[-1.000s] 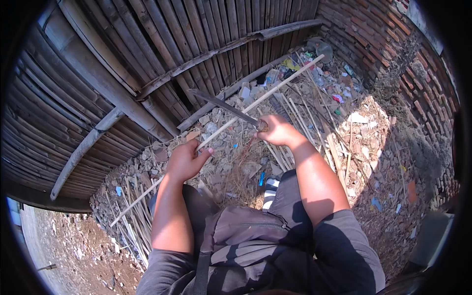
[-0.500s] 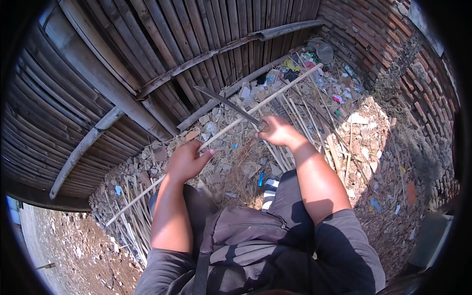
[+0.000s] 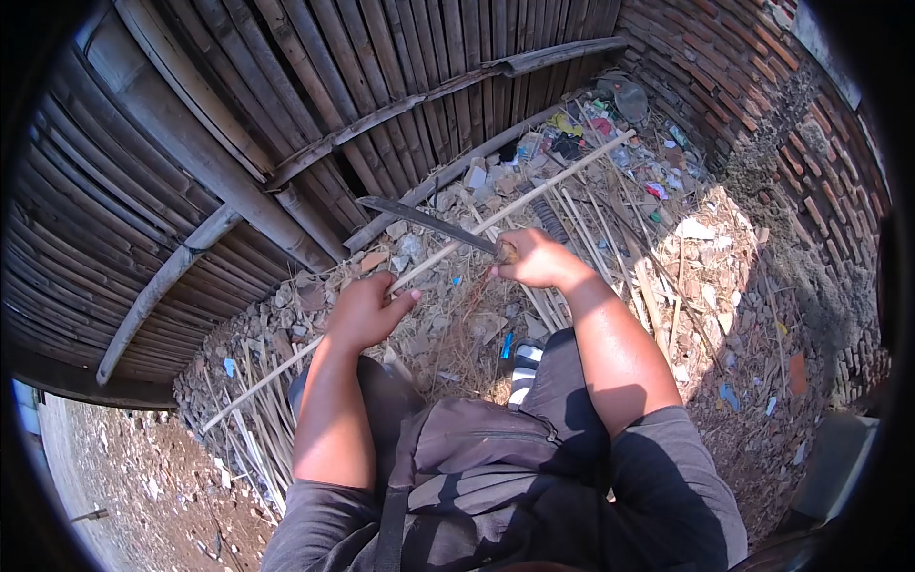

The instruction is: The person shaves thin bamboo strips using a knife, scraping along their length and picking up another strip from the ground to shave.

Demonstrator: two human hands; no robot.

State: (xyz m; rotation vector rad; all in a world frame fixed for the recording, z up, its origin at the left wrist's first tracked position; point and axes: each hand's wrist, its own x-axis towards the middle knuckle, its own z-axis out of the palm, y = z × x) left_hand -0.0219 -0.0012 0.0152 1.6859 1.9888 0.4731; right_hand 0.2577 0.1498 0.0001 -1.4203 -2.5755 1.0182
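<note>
My left hand (image 3: 365,313) is closed around a long, thin, pale bamboo stick (image 3: 558,179), which runs diagonally from the lower left to the rubble at the upper right. In my right hand (image 3: 536,258) is the handle of a machete (image 3: 419,217). Its long dark blade points left and crosses the stick a little beyond my left hand. Blade and stick appear to touch at the crossing, but I cannot tell how deep the edge sits. My left thumb lies apart from the other fingers.
Split bamboo strips lie to the right (image 3: 596,234) and to the lower left (image 3: 253,434). Rubble and litter (image 3: 610,124) cover the ground. A bamboo wall (image 3: 381,105) stands ahead and left, a brick wall (image 3: 724,57) on the right. A striped sandal (image 3: 524,372) shows between my knees.
The machete has swung so its tip sits lower and further left, and its blade lies flatter across the stick. The stick's far end has dipped slightly. My left hand has barely moved.
</note>
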